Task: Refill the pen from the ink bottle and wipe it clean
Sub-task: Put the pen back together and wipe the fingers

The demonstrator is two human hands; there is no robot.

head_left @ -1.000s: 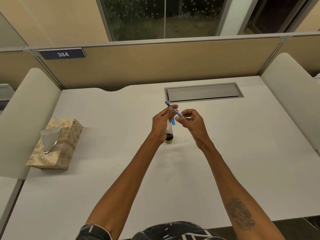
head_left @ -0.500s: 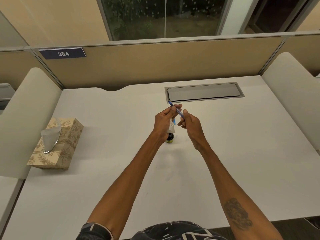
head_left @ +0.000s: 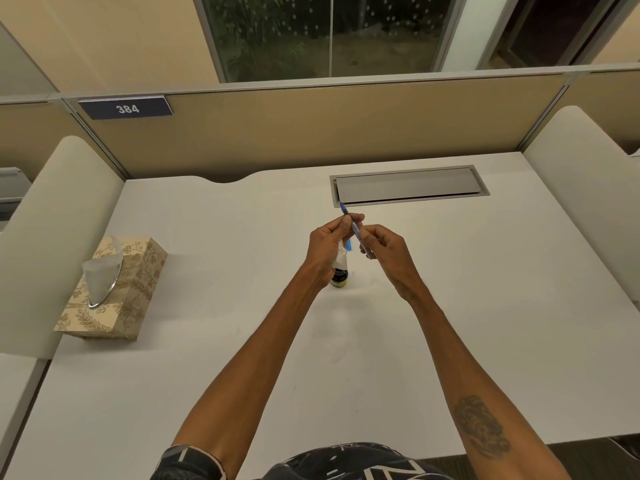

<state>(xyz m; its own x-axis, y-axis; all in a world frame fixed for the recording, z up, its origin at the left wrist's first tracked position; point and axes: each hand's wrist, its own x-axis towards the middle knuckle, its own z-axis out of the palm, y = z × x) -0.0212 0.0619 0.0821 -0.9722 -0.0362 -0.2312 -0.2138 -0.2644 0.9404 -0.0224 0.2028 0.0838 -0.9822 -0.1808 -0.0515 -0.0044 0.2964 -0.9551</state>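
Note:
A slim blue pen is held above the middle of the white desk, its tip pointing up and away. My left hand pinches the pen's upper part and also holds a white tissue bunched under its fingers. My right hand grips the pen's lower part from the right. A small dark ink bottle stands on the desk just below my left hand, partly hidden by it. A light blue piece, maybe the cap, shows between the hands.
A patterned tissue box with a tissue sticking up sits at the desk's left edge. A grey metal cable hatch lies in the desk behind the hands. Padded dividers stand left and right, a panel at the back.
My right hand has shifted slightly along the pen and its fingers have regripped; the pen stays tilted the same way. The bottle and tissue box have not moved.

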